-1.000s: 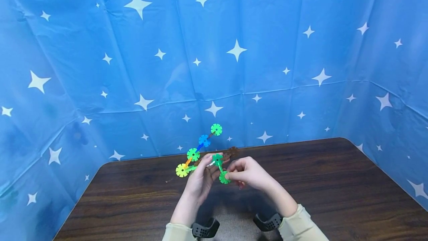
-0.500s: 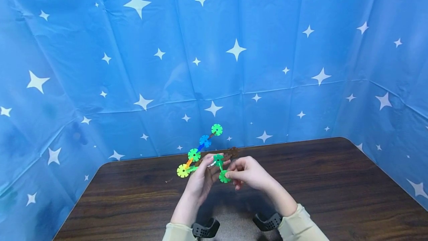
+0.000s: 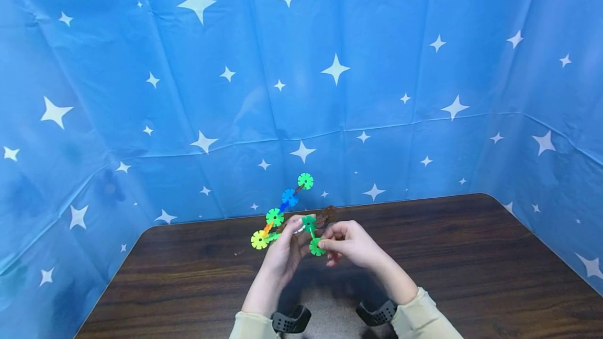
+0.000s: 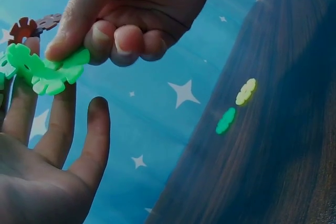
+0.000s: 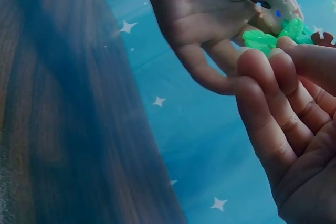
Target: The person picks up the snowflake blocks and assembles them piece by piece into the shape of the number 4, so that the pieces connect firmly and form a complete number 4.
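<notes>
A branching chain of interlocked snowflake discs stretches across both hands, with a yellow disc (image 3: 259, 239), a blue disc (image 3: 289, 198) and several green and brown ones. My left hand (image 3: 281, 259) holds the chain near its middle, thumb over it; a white disc (image 5: 277, 14) shows there in the right wrist view. My right hand (image 3: 353, 244) pinches a green snowflake disc (image 3: 314, 248) at the near end between thumb and curled fingers. That disc joins a darker green disc (image 3: 308, 223) by a light green one between them. The left palm partly hides the chain.
In the left wrist view, a loose yellow disc (image 4: 245, 92) and a loose green disc (image 4: 226, 121) lie on the dark wooden table (image 3: 188, 276). A blue curtain with white stars (image 3: 377, 67) hangs behind. Black wrist straps (image 3: 291, 320) sit on both forearms.
The near green disc has risen very slightly with my right fingertips. The chain has shifted a touch to the right in the head view; both grips stay the same.
</notes>
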{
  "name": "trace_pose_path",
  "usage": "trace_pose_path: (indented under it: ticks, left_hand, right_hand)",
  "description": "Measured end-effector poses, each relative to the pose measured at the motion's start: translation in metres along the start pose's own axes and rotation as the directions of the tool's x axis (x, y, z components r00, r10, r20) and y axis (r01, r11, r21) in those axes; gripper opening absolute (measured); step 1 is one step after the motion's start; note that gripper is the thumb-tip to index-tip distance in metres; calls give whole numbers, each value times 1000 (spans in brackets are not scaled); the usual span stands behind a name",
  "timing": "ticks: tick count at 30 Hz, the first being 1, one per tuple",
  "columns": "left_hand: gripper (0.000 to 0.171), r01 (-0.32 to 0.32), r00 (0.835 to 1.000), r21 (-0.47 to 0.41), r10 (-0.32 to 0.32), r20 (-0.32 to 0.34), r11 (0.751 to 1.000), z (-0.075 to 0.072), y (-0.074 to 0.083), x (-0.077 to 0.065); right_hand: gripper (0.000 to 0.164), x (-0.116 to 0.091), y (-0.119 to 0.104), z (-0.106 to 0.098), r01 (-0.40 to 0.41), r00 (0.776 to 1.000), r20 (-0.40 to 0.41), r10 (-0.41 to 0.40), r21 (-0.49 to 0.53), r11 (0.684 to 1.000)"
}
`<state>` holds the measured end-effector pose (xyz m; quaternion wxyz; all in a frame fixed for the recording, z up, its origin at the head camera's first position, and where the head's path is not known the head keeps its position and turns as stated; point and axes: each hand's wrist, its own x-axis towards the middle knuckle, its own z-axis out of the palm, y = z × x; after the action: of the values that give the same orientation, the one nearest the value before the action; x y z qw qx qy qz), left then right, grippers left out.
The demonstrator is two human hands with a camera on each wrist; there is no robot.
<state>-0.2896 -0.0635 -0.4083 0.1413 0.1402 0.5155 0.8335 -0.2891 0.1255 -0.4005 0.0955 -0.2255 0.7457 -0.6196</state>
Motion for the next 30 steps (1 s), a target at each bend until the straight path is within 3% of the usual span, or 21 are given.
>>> trace_pose_path:
  ticks: [8, 18, 25, 30]
  left_hand:
    - [14, 20, 999, -6, -21, -49, 1000, 0, 1, 1]
    - [14, -1, 999, -103, -4, -53, 995, 2, 2, 2]
    - [16, -15, 997, -107, 7, -73, 994, 2, 0, 2]
    - [19, -44, 997, -103, 37, -73, 994, 2, -2, 1]
  right_hand:
    - [16, 1, 5, 5, 60, 998, -12, -59, 56, 997]
    - [15, 3, 10, 8, 98, 994, -50, -93, 109, 989]
    - [15, 4, 11, 10, 107, 993, -68, -100, 102, 989]
    - [16, 4, 13, 13, 106, 989, -107, -102, 39, 994]
